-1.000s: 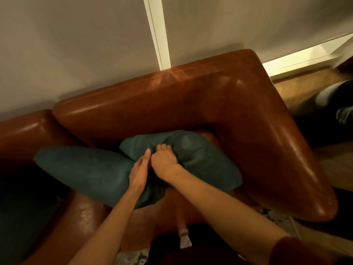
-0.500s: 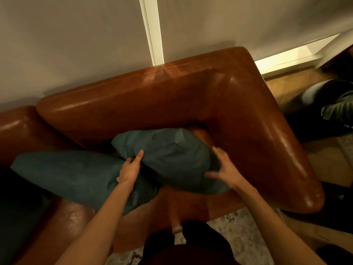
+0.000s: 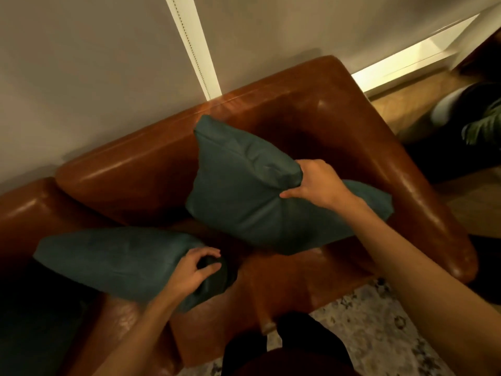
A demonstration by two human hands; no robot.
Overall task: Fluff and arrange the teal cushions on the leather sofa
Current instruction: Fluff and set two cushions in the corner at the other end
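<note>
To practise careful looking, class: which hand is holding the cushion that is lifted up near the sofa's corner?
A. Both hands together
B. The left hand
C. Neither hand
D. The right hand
D: the right hand pinches the raised cushion, while the left hand grips the lower cushion.

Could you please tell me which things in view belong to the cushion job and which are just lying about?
Job: raised teal cushion in right hand; flat teal cushion under left hand; leather sofa.

Lying about: patterned rug; plant.
</note>
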